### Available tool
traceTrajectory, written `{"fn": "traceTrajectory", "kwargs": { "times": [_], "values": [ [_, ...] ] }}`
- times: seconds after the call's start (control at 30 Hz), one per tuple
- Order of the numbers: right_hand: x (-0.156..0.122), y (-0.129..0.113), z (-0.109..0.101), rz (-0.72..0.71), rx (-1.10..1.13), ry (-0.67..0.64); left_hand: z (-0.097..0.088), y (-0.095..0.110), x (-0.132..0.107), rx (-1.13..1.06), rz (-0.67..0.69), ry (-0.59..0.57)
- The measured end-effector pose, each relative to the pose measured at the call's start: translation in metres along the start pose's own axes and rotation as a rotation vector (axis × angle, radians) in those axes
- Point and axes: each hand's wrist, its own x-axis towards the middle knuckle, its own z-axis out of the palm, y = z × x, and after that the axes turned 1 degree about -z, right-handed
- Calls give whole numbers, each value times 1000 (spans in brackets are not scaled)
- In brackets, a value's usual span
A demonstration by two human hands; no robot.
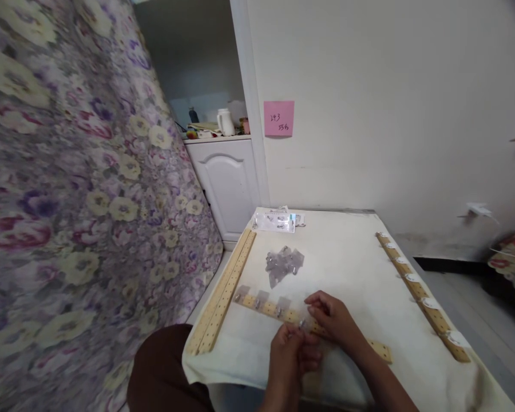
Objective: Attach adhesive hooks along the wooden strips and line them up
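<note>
L hand [286, 353] looks pinched on a clear packet [304, 321], R hand [332, 317] grip idk, can't tell; hard tug prob skews the holed strip [268, 308].

Floral curtain [90, 200] beside white cabinet [227, 183]

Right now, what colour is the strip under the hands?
The strip is yellowish tan, dotted dark; it shows best in the head view.

Pink square paper note [278, 119] on white painted wall [369, 114], far: handwritten "243", lower line unclear | clear-and-white flat packet [274, 222], far left on cream cloth-covered table [339, 240]: print too small
</note>
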Motion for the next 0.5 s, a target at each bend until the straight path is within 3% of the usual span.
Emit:
{"fn": "traceTrajectory", "kwargs": {
  "times": [0.2, 0.5],
  "values": [
    [3, 9, 3, -30, -159, 43, -6, -21, 11, 49, -18, 12],
    [10, 27, 13, -71, -263, 79, -10, -15, 27, 43, -85, 100]
  ]
}}
